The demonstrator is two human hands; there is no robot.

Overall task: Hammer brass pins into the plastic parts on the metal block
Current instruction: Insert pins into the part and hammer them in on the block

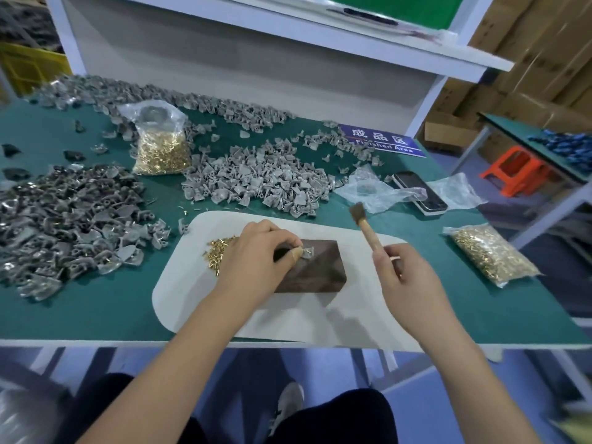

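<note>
A dark metal block (317, 270) sits on a white mat (198, 299) on the green table. My left hand (256, 261) pinches a small grey plastic part (307, 253) against the block's top left corner. My right hand (407, 277) grips the wooden handle of a small hammer (363, 224), whose dark head is raised above and to the right of the block. A loose heap of brass pins (217, 253) lies on the mat just left of my left hand.
Heaps of grey plastic parts (256, 184) cover the table behind and to the left (70, 219). Two bags of brass pins stand at the back (160, 145) and at the right edge (493, 254). A phone (419, 193) under clear plastic lies at the right.
</note>
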